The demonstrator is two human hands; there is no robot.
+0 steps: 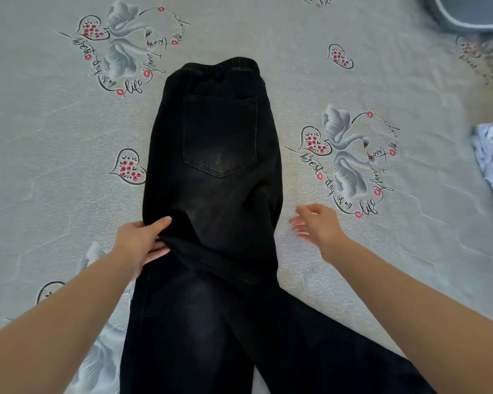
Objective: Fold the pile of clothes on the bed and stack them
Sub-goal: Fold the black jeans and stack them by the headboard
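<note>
Black trousers point(217, 211), legs cut off below

Light was bright, soft and even, with barely any shadow. Wide-angle bending showed toward the edges, and the far right edge was blurred.

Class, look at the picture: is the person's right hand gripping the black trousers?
No: the right hand hovers open over the bed sheet, beside the black trousers.

Grey bedsheet point(268, 32) with swan prints, soft daylight
</note>
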